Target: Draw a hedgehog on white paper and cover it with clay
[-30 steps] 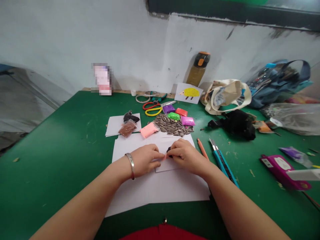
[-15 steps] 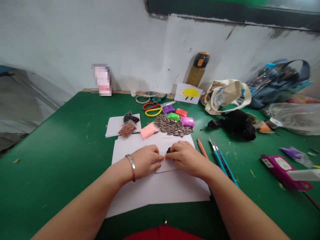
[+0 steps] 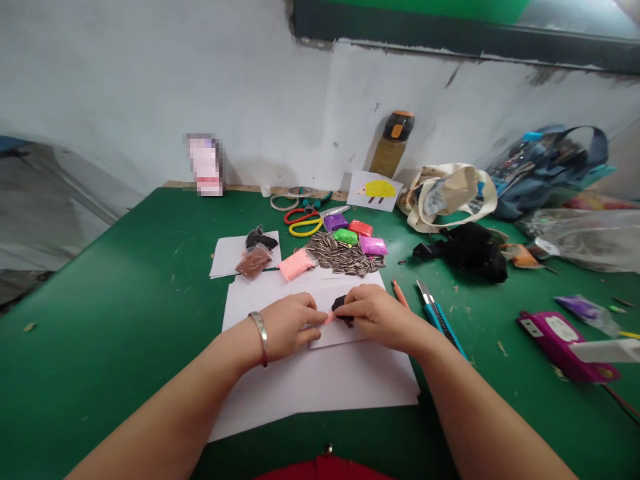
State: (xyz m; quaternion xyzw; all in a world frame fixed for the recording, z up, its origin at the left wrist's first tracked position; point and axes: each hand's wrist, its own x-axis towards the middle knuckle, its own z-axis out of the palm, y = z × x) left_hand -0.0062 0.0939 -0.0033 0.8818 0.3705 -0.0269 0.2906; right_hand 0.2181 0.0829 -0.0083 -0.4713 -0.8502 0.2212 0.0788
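Observation:
A small white card (image 3: 330,339) lies on larger white sheets (image 3: 350,380). On the card are a flat black clay shape (image 3: 339,304) and a small pink clay piece (image 3: 329,318) at its left. My left hand (image 3: 290,323), with a silver bangle at the wrist, rests on the card. Its index fingertip touches the pink clay, and thumb and index are apart. My right hand (image 3: 375,313) is curled over the black shape, index finger pressed down where black meets pink. Part of the black shape is hidden beneath the right fingers.
Behind the sheets lie sunflower seeds (image 3: 340,257), pink (image 3: 296,265) and brown clay packets (image 3: 254,261), and scissors (image 3: 307,225). A hedgehog picture (image 3: 375,191) leans near a bottle (image 3: 393,143). To the right are an orange pen (image 3: 400,294), a utility knife (image 3: 440,320) and a magenta glue gun (image 3: 560,343).
My right hand has lifted and shifted slightly, so more of the black clay shape shows. My left hand has stayed nearly in place. The camera view has tipped up a little.

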